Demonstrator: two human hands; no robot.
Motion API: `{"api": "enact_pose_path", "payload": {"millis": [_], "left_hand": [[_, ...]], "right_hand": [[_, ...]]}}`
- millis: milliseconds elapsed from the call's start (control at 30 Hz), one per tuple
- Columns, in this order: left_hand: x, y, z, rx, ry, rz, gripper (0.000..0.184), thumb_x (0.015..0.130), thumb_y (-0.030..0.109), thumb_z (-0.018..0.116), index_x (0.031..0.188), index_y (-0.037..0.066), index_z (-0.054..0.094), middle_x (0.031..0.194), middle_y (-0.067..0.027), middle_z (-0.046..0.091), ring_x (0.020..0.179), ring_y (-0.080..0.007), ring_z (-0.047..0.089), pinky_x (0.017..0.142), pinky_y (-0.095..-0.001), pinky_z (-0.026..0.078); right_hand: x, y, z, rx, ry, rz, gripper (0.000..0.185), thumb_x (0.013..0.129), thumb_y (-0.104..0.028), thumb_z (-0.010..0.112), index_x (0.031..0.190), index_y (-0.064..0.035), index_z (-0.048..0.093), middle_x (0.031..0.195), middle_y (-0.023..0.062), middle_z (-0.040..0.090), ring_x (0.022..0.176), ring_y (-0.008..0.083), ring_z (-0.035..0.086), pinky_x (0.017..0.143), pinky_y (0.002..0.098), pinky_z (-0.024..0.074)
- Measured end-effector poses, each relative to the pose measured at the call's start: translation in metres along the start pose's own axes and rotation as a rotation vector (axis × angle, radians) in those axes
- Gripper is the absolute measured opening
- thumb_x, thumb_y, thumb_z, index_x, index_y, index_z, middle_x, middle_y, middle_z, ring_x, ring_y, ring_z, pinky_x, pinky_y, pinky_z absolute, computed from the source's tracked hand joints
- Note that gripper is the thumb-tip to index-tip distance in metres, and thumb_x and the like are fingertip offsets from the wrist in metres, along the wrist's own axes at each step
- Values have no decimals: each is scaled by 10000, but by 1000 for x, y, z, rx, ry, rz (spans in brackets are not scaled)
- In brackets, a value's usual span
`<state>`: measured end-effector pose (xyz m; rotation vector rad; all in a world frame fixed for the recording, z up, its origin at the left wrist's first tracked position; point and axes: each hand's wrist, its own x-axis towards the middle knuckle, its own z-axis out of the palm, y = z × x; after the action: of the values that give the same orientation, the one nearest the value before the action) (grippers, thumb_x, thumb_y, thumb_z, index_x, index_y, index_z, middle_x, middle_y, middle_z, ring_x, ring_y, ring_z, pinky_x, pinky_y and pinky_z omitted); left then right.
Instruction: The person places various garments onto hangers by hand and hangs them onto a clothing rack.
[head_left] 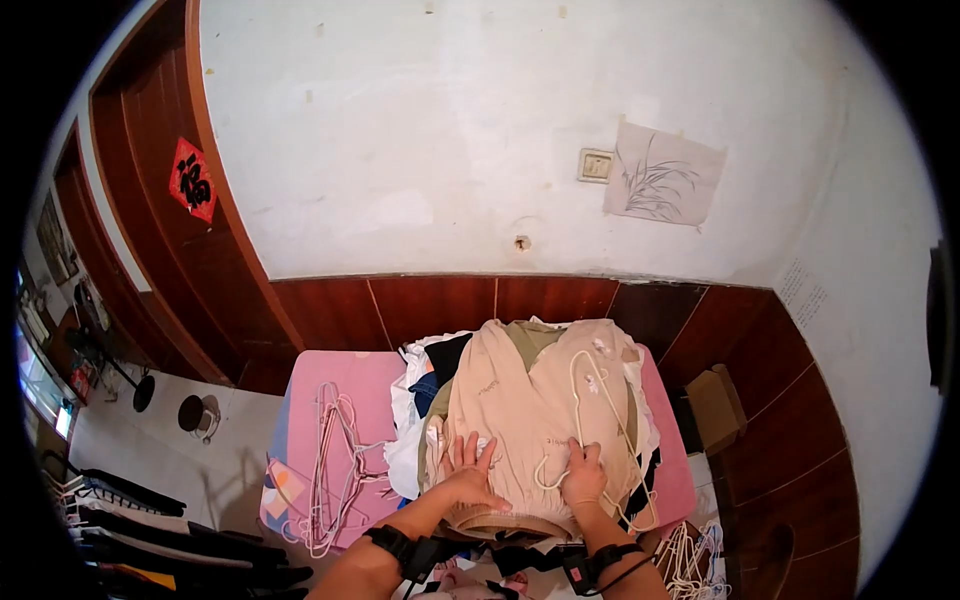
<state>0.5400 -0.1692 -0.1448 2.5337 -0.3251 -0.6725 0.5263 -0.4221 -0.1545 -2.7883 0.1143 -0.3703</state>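
Observation:
Beige trousers (510, 390) lie spread on top of a heap of clothes, their waistband towards me. My left hand (470, 475) rests flat on the left part of the beige cloth, fingers spread, holding nothing. On the right part, my right hand (584, 474) is closed around a cream hanger (578, 395). That hanger lies over the right side of the trousers, its hook near my right hand. Under the trousers show white cloth (403, 425), olive cloth and dark cloth.
Several pink and white hangers (335, 470) lie on the pink mat (300, 375) at the left. More white hangers (690, 565) are at the lower right, beside a cardboard box (716, 408). Clothes hang on a rack (170, 545) at the lower left. A panelled wall stands behind.

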Motion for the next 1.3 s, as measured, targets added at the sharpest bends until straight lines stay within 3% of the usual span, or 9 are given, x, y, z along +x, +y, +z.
{"api": "enact_pose_path", "payload": {"millis": [533, 667, 733, 833, 1067, 1133, 1300], "left_hand": [[3, -2, 2, 51, 5, 0, 1544, 391, 765, 805, 1552, 200, -41, 1572, -248, -141, 1424, -473, -187, 1092, -647, -47], [4, -3, 3, 54, 5, 0, 1547, 389, 765, 805, 1553, 195, -40, 1571, -249, -142, 1423, -474, -190, 1092, -646, -53], [5, -3, 3, 30, -11, -10, 1554, 388, 733, 828, 1548, 229, -74, 1574, -205, -199, 1420, -451, -234, 1083, -657, -50], [3, -2, 2, 37, 2, 6, 1549, 388, 767, 805, 1552, 191, -41, 1570, -249, -149, 1421, -477, -195, 1091, -645, -58], [2, -1, 1, 27, -3, 8, 1546, 394, 766, 803, 1552, 188, -43, 1567, -251, -159, 1419, -476, -202, 1090, -647, -58], [4, -2, 2, 34, -18, -19, 1552, 394, 720, 834, 1550, 215, -68, 1575, -204, -198, 1422, -441, -238, 1094, -644, -42], [1, 0, -1, 18, -18, -6, 1542, 403, 738, 819, 1551, 198, -57, 1571, -227, -183, 1420, -459, -221, 1090, -649, -46]], "right_hand": [[0, 2, 3, -13, 10, -21, 453, 819, -127, 567, 1270, -163, 576, 1057, 119, 464, 818, 330, 612, 688, 456, 522], [0, 4, 6, -9, 15, -20, 449, 819, -130, 567, 1266, -168, 579, 1056, 119, 467, 819, 327, 611, 684, 454, 524], [0, 4, 5, -13, 14, -22, 447, 820, -132, 567, 1265, -170, 580, 1055, 118, 469, 820, 325, 611, 686, 453, 524], [0, 4, 5, -18, 14, -19, 442, 821, -132, 566, 1261, -169, 583, 1051, 114, 474, 821, 324, 611, 690, 448, 524], [0, 1, 3, -13, 1, -5, 434, 829, -129, 562, 1261, -165, 584, 1049, 117, 476, 812, 330, 606, 692, 457, 519], [0, 1, 2, -10, -5, 0, 436, 829, -128, 563, 1263, -164, 582, 1049, 118, 476, 811, 333, 605, 691, 459, 518], [0, 3, 4, 1, 20, -15, 436, 824, -132, 566, 1259, -161, 586, 1042, 120, 477, 807, 336, 604, 685, 455, 517]]}}
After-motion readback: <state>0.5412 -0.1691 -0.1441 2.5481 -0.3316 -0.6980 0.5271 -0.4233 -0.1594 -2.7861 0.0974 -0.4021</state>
